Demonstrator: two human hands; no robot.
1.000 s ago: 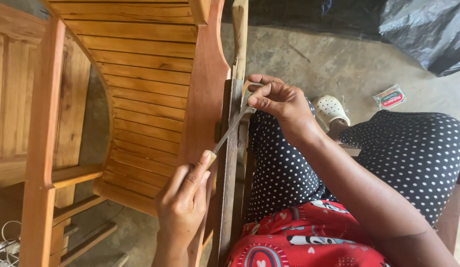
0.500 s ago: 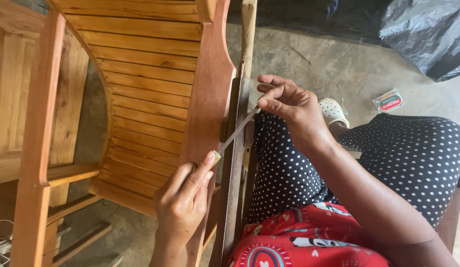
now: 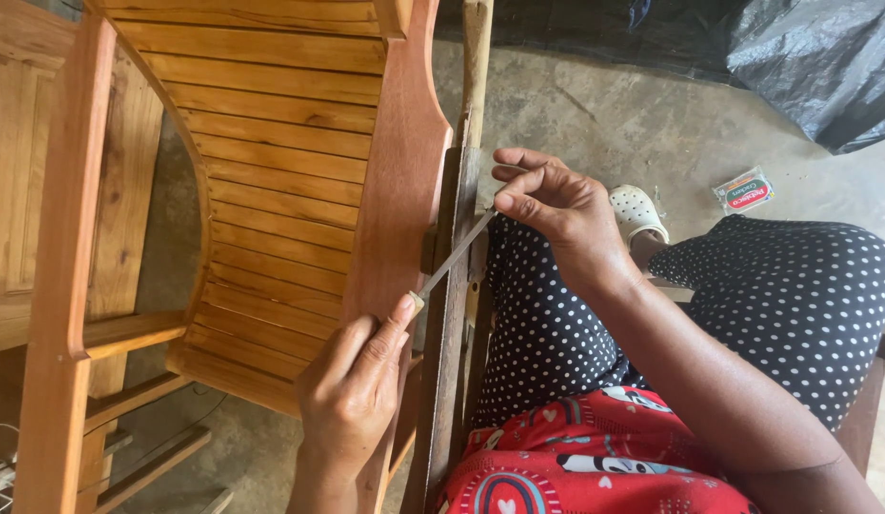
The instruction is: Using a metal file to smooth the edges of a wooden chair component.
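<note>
Pinching a thin strip (image 3: 457, 252) in each grip, hands work over concrete floor (image 3: 595, 114) beside black sheeting (image 3: 814, 57).

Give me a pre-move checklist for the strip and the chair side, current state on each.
1. Left hand pinches the lower end of the strip: ok.
2. Right hand pinches the upper end: ok.
3. Strip straight between the hands, no sag: ok.
4. Strip lies across the edge of the chair side: ok, though contact itself cannot be told.
5. Chair steady: it leans beside the wooden post, but its footing is out of view: cannot tell.
6. Fingers off the rubbed edge: left thumb sits close to it: cannot tell.
</note>
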